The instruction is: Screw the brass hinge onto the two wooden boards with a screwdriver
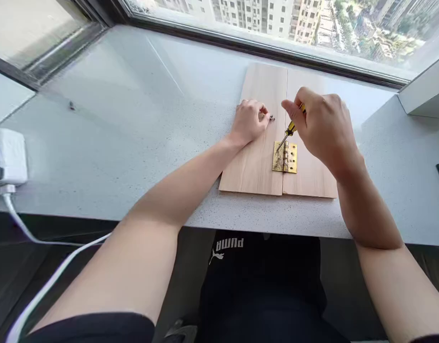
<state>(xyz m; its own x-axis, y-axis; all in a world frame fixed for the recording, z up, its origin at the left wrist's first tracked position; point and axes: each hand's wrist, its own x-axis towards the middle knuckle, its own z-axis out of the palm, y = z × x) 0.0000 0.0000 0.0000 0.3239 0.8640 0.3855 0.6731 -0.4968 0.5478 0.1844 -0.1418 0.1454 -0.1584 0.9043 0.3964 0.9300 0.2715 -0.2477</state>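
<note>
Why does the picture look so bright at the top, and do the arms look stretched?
Head view: daylight through the window washes out the sill; the wide lens stretches the forearms near the bottom edge; the right hand on the screwdriver looks slightly soft.

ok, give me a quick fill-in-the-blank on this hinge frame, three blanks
1. The right hand holds a ____ with a yellow and black handle.
2. Its tip rests on the brass ____, which lies across the seam of two wooden boards.
3. The left hand rests on the ____ board, beside small screws.

Missing words: screwdriver; hinge; left
</note>
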